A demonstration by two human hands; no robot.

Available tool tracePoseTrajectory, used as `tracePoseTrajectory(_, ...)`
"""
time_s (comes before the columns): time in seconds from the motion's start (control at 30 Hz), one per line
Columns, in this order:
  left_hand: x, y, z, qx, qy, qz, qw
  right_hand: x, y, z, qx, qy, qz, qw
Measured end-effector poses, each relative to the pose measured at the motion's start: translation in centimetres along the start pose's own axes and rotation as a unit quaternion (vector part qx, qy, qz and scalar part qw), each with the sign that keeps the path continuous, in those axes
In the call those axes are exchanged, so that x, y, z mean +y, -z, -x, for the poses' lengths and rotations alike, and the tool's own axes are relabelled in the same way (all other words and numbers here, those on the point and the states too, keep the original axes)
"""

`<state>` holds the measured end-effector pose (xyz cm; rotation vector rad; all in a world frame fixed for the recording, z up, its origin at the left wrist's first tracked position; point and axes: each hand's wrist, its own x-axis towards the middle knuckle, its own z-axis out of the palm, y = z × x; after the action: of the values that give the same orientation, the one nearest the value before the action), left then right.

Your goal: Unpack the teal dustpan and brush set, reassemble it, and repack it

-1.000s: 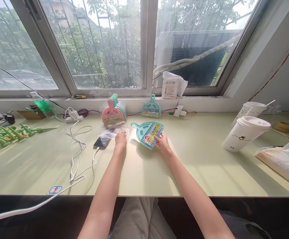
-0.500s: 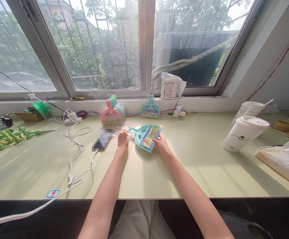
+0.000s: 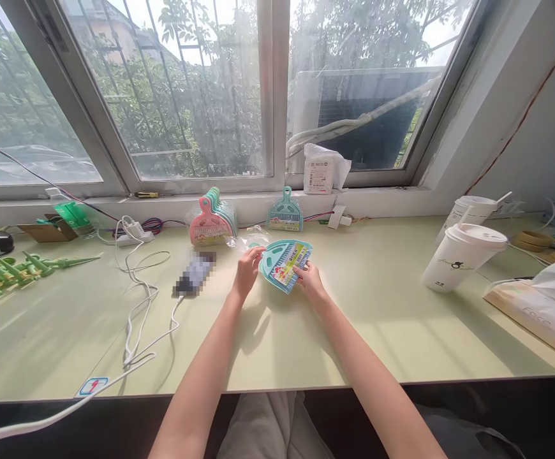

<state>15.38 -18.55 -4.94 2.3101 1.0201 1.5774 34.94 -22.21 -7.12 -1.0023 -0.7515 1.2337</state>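
A small teal dustpan-and-brush set [image 3: 277, 258] with a printed card label is held tilted above the table. My right hand [image 3: 310, 280] is closed on its lower right side, thumb on the front over the bristles. My left hand [image 3: 247, 268] is at the handle end, its fingers closed on the left edge and covering part of the handle. Crumpled clear plastic wrap [image 3: 253, 236] lies just behind the left hand. Against the sill lean a row of similar sets, with a pink one [image 3: 209, 224] in front, and a single teal set [image 3: 286, 210].
A phone [image 3: 194, 274] on a white cable [image 3: 136, 306] lies left of my hands. Green plastic parts [image 3: 14, 274] are farther left. On the right stand two white cups [image 3: 464, 255] and a tissue pack [image 3: 536, 312]. A power strip [image 3: 134, 236] sits near the window.
My left hand has moved from the plastic wrap beside the handle onto the dustpan's left edge. The right hand keeps its hold. The view has shifted slightly.
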Motion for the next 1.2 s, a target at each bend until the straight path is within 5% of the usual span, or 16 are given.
tracePoseTrajectory(0.2,0.9,0.2,-0.3,0.015,0.009,0.017,1.0,0.0,0.7,-0.4,0.08,0.015,-0.036,0.996)
tracePoseTrajectory(0.53,1.3,0.3,-0.6,0.032,0.003,0.021,0.999,-1.5,0.7,-0.2,-0.066,-0.025,-0.017,0.997)
tracePoseTrajectory(0.73,0.9,0.4,-0.6,0.077,0.004,-0.058,0.995,-1.3,0.9,-0.3,-0.046,0.008,-0.042,0.998)
tracePoseTrajectory(0.9,0.1,0.4,-0.6,0.059,-0.019,-0.139,0.988,-1.0,0.9,-0.2,-0.036,0.021,-0.057,0.998)
tracePoseTrajectory(1.07,0.2,0.0,-0.7,0.029,-0.013,-0.129,0.991,-0.9,0.8,-0.1,-0.032,0.02,-0.059,0.998)
tracePoseTrajectory(1.2,1.3,-0.2,-0.6,0.07,0.005,-0.132,0.989,-0.9,0.5,0.0,-0.021,0.01,-0.058,0.998)
